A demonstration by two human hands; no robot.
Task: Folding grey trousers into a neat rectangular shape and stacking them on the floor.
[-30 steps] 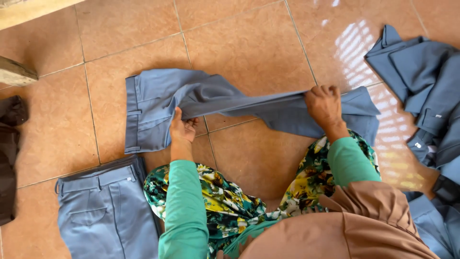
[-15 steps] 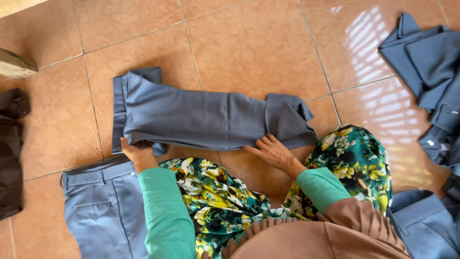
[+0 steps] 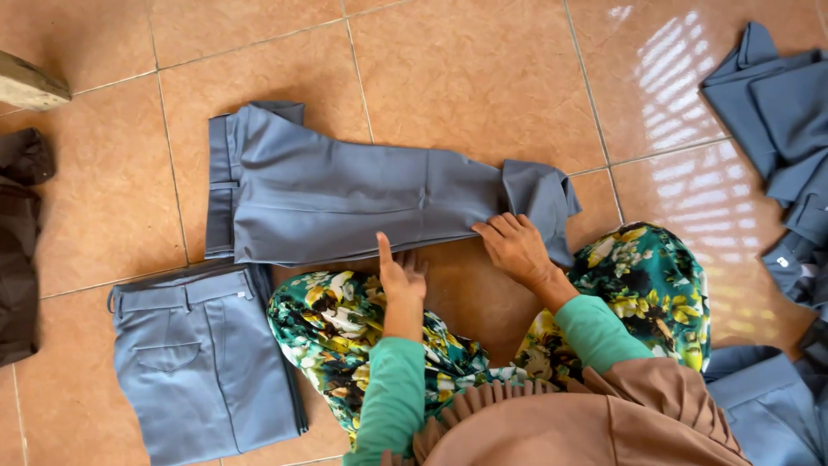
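Folded pair [image 3: 203, 362]: lying flat on floor [image 3: 483, 78], left.
Trousers [image 3: 345, 194]: lying lengthwise on tiles, hem end bunching.
Left hand [image 3: 398, 278]: hovering released, forefinger up, grasping nothing.
Right hand [image 3: 516, 248]: pressing flat on hem, ungripped.
Risk: creasing crookedly, bunched cuff slipping, legs misaligning.

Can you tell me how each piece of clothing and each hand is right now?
Grey trousers: flat on floor, leg end folded over.
Folded trousers: folded.
Grey pile: crumpled.
Dark garment: lying at the edge.
Left hand: open, lifted.
Right hand: pressing trousers.
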